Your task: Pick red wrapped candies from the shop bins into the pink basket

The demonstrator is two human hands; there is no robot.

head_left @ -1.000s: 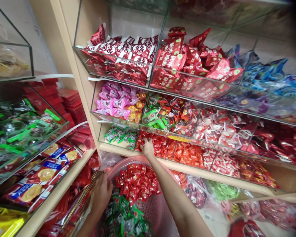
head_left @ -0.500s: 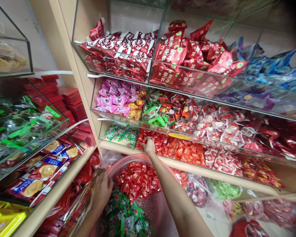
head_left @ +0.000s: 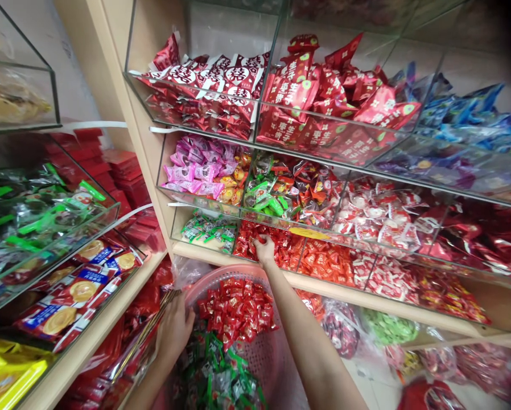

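My right hand (head_left: 264, 250) reaches into the bottom-shelf compartment of red-wrapped candies (head_left: 281, 242). Its fingers are curled together among the candies, and what they hold, if anything, is hidden. Below, a pink plastic basket (head_left: 210, 277) holds a heap of red-wrapped candies (head_left: 238, 310) toward the back and green-and-clear wrapped candies (head_left: 221, 373) in front. At the basket's left side, my left hand (head_left: 174, 327) is closed over the rim, thumb toward the inside.
Above are clear bins of pink candies (head_left: 193, 168), red packets (head_left: 298, 91) and blue packets (head_left: 469, 111). Biscuit packs (head_left: 82, 287) and green-edged packets (head_left: 42, 216) fill the left shelf. Bagged sweets (head_left: 341, 327) lie below the wooden shelf edge (head_left: 366, 300).
My right hand has shifted slightly right within the red candies, its fingers now more curled and showing. My left hand stays at the basket rim.
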